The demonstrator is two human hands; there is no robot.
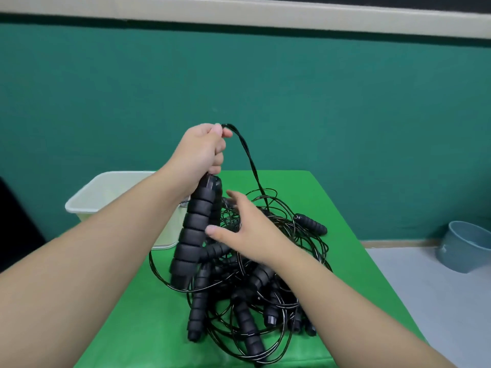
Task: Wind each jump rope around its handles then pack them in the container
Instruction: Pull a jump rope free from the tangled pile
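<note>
Black ribbed handles dangle upright above the pile, cord looping from the top down at 5 o'clock into the tangle of jump ropes on the green surface. Left hand has its grip closed round cord & handle tops. Right hand, fingers spread, grip loose, holds nothing, just beside the handles. White container at 10 o'clock, grey bin at 3
</note>
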